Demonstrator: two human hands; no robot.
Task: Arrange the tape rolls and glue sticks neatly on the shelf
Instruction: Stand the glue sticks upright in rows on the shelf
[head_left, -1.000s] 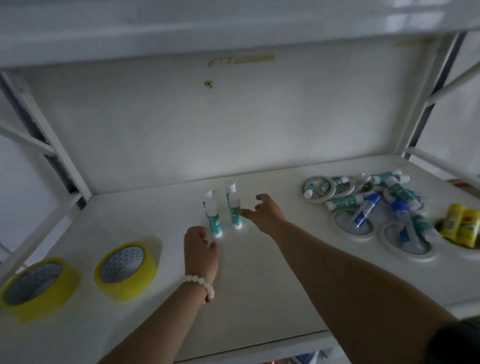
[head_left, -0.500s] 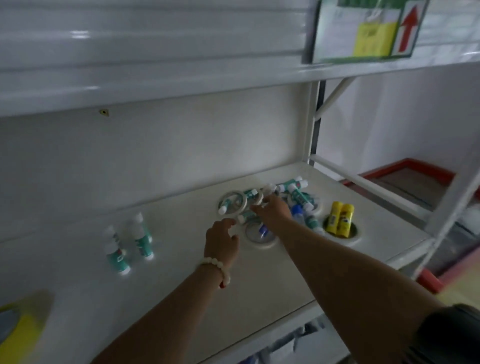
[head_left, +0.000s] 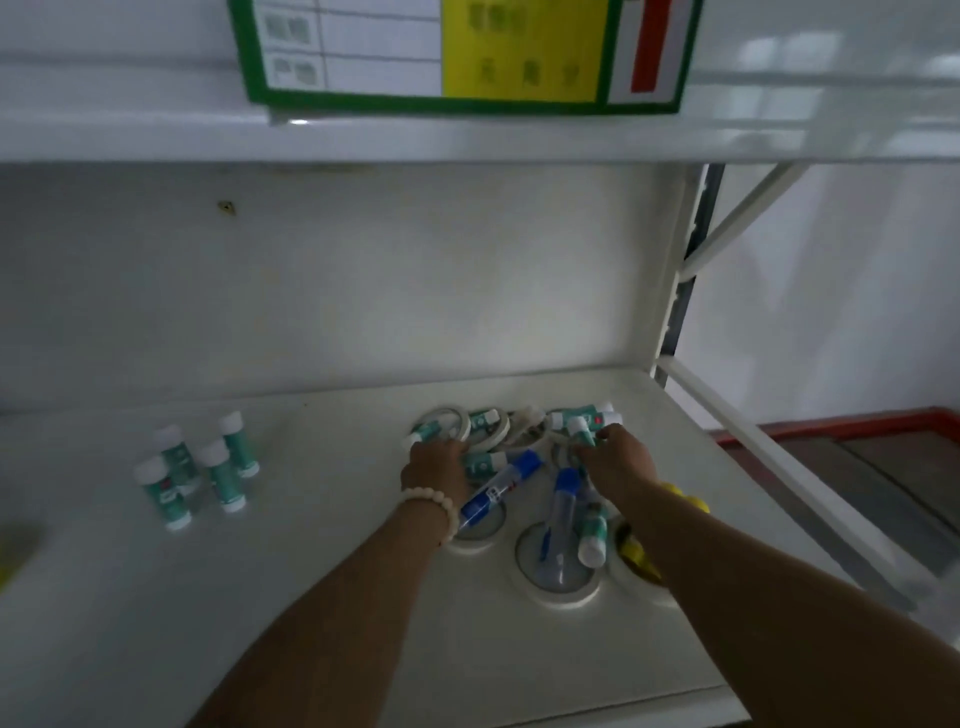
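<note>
A jumble of green glue sticks (head_left: 582, 415), two blue glue sticks (head_left: 501, 486) and flat white tape rolls (head_left: 525, 582) lies on the right part of the white shelf (head_left: 311, 597). My right hand (head_left: 621, 462) is closed on a green glue stick (head_left: 579, 431) at the far side of the pile. My left hand (head_left: 434, 465), with a bead bracelet, has its fingers curled down over another green stick (head_left: 423, 431) beside a white tape ring (head_left: 457, 418); whether it grips is unclear. Several green glue sticks (head_left: 221, 478) stand upright in a group at the left.
Yellow glue sticks (head_left: 636, 556) lie in a tape roll, mostly hidden under my right forearm. A blurred yellow tape roll (head_left: 10, 551) shows at the left edge. The upper shelf carries a green-framed label (head_left: 467, 52). A white upright (head_left: 678, 291) and rail (head_left: 779, 467) bound the right side.
The view has swung right toward the pile. Both hands left the standing glue sticks and moved right; the right hand reached the pile first and the left hand has now arrived on it.
</note>
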